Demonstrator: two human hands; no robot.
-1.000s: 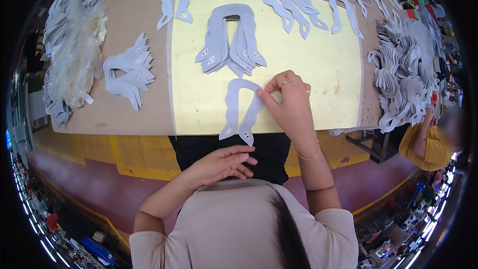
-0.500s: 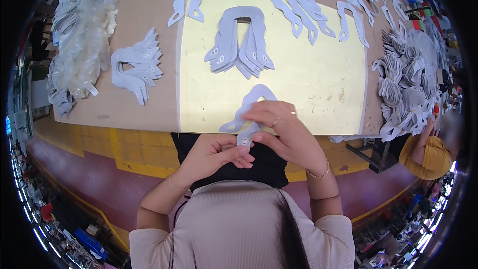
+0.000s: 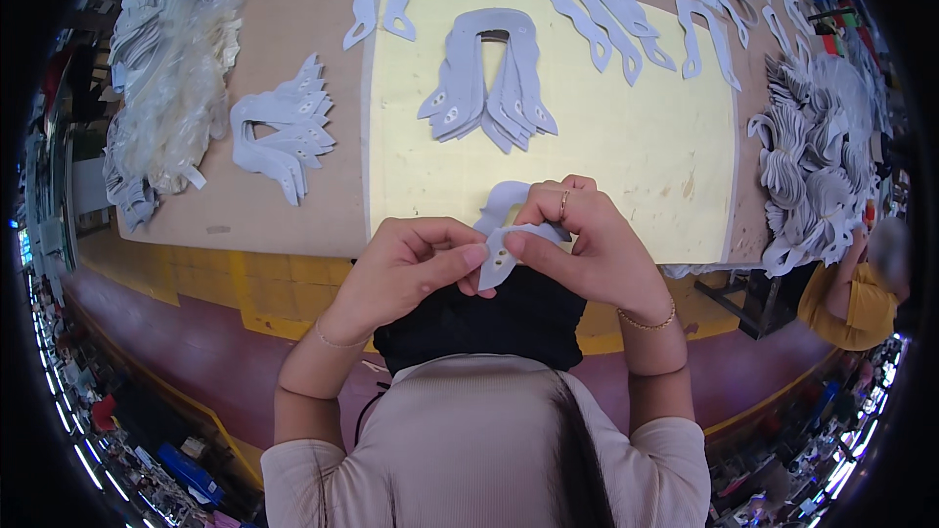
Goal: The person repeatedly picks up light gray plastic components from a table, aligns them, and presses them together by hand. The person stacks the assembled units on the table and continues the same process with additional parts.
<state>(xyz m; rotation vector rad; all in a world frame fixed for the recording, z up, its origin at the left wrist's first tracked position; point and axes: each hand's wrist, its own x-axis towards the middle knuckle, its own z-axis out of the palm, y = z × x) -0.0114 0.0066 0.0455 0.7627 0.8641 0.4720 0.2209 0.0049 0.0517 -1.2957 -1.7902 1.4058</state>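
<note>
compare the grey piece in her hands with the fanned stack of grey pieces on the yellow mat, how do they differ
The grey piece is single, lifted off the table and pinched between the left hand and right hand; the fanned stack is many pieces lying flat on the yellow mat, untouched. The held piece is half hidden by fingers; the stack shows its whole arched outline. Both are pale grey cut-outs with small holes near the ends.

The grey cut-out piece (image 3: 501, 244) has left the yellow mat (image 3: 646, 137); both hands now pinch it.
</note>
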